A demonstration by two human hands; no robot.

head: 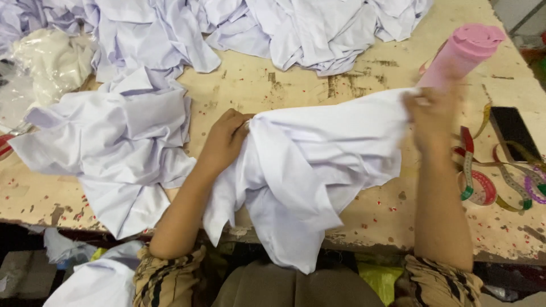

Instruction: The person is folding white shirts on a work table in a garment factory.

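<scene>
White garment (pixel 307 165) gripped by both hands: left (pixel 224 139) clenched, right (pixel 429 116) blurred, seemingly pinching edge.

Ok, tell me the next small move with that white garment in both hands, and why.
Probably draw the hands apart to spread it flat: the left hand and right hand grip opposite ends of the white garment, which is bunched and sagging over the table edge.

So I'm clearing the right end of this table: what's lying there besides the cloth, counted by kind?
Pink bottle: 1
Black phone: 1
Measuring tapes: a coloured tangle, at least 1; exact number cannot be told
Total: at least 3, all beside the right hand, which holds the white cloth.
</scene>
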